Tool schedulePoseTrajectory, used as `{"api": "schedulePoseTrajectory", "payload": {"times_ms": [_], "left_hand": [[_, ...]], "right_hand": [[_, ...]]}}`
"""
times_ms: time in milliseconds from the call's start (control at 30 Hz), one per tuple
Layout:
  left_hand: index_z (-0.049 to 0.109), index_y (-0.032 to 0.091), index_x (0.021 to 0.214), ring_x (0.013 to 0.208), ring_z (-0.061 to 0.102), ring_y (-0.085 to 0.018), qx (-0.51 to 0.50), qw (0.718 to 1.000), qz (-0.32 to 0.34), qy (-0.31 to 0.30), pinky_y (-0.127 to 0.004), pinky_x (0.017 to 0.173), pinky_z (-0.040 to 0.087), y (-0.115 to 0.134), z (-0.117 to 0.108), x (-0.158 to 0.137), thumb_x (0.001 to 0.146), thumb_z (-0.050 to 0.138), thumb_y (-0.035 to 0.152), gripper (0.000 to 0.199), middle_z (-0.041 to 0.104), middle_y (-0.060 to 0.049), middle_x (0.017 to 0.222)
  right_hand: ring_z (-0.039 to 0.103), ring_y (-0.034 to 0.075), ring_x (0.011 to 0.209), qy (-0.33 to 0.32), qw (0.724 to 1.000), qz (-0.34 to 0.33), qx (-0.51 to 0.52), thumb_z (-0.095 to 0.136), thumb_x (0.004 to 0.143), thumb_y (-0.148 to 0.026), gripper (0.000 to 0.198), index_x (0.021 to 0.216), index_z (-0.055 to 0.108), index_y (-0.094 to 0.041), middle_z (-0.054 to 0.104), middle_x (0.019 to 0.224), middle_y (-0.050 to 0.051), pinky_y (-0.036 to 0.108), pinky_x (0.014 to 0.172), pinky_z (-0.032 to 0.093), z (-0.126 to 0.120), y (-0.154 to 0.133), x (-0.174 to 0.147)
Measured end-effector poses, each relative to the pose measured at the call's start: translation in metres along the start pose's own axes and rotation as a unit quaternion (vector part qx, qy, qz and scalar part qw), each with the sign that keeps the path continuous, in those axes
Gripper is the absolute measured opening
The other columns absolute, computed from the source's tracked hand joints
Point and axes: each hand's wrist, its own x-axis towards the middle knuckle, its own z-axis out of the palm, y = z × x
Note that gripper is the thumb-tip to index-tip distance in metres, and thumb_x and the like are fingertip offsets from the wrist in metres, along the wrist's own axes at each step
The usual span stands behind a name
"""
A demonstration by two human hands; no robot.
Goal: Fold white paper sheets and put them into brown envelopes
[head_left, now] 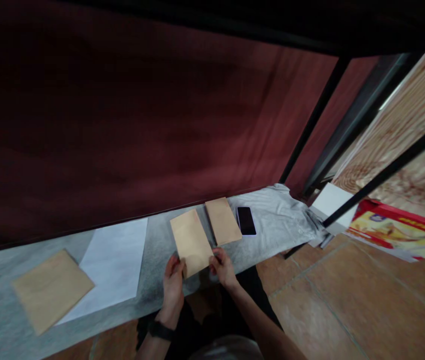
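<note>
My left hand (174, 281) pinches the lower left edge of a tan kraft-paper envelope (192, 240), thumb on top. The lower right edge is held by my right hand (222, 266), its fingers curled in. The envelope slants away from me over the grey cloth-covered surface; I cannot tell if its far end rests there. Just right of it lies a thicker tan stack (223, 220), apparently of similar envelopes. Left of my hands is a white paper sheet (117, 265), and another tan envelope (53, 290) overlaps its left edge.
A dark-screened phone (246, 221) lies right of the stack on the grey cloth (272, 215). Behind stands a dark red panel (160, 145). Black metal bars (313, 120) rise at the right, near a white box (333, 205) and a red-and-yellow carton (403, 230). Tiled floor (332, 300) shows below.
</note>
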Motion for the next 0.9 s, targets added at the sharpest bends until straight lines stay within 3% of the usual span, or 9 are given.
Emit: {"api": "schedulePoseTrajectory", "payload": {"times_ms": [100,233,367,500,600,900], "left_hand": [[0.068,0.017,0.109,0.095,0.071,-0.025,-0.078,0.995,-0.064,-0.022,-0.041,0.087,0.056,0.014,0.013,-0.006,0.072,0.072,0.039,0.044,0.075,-0.009,0.101],[0.07,0.015,0.104,0.091,0.071,-0.025,-0.069,0.986,-0.045,-0.146,-0.036,0.079,0.056,0.032,0.045,-0.009,0.065,0.074,0.045,0.049,0.076,-0.008,0.096],[0.069,0.011,0.101,0.082,0.069,-0.023,-0.052,0.982,-0.034,-0.179,-0.033,0.072,0.054,0.039,0.084,0.001,0.067,0.073,0.038,0.044,0.075,-0.011,0.094],[0.068,0.013,0.098,0.087,0.068,-0.022,-0.019,0.98,0.01,-0.195,-0.033,0.079,0.053,0.038,0.119,0.013,0.072,0.068,0.028,0.03,0.075,-0.011,0.097],[0.067,0.014,0.102,0.085,0.068,-0.02,0.01,0.981,0.033,-0.192,-0.031,0.078,0.053,0.036,0.136,0.02,0.074,0.066,0.028,0.032,0.074,-0.009,0.095],[0.065,0.016,0.111,0.067,0.063,-0.016,0.088,0.985,0.057,-0.139,-0.029,0.068,0.05,0.02,0.152,0.035,0.074,0.066,0.023,0.038,0.065,0.001,0.072]], "right_hand": [[0.05,0.012,0.049,0.018,1.0,-0.007,-0.003,0.051,0.083,-0.048,0.033,0.103,0.049,-0.022,0.052,0.061,-0.007,0.022,0.045,0.043,-0.012,-0.008,0.002],[0.051,0.013,0.049,0.051,0.998,-0.016,-0.037,0.051,0.086,-0.044,0.03,0.105,0.053,-0.021,0.054,0.06,-0.005,0.023,0.046,0.044,-0.039,-0.021,0.015],[0.053,0.013,0.05,0.089,0.991,-0.02,-0.097,0.049,0.088,-0.04,0.027,0.106,0.056,-0.021,0.056,0.061,-0.005,0.022,0.047,0.043,-0.073,-0.03,0.036],[0.061,0.016,0.06,0.123,0.977,-0.021,-0.175,0.05,0.087,-0.037,0.025,0.103,0.061,-0.02,0.064,0.069,-0.001,0.024,0.053,0.046,-0.101,-0.035,0.056],[0.067,0.018,0.073,0.138,0.963,-0.022,-0.231,0.051,0.087,-0.033,0.024,0.103,0.064,-0.02,0.07,0.08,0.002,0.025,0.063,0.049,-0.112,-0.037,0.067],[0.072,0.025,0.096,0.141,0.919,-0.001,-0.369,0.052,0.091,-0.026,0.031,0.116,0.068,-0.016,0.075,0.103,0.015,0.028,0.077,0.05,-0.112,-0.04,0.081]]}}
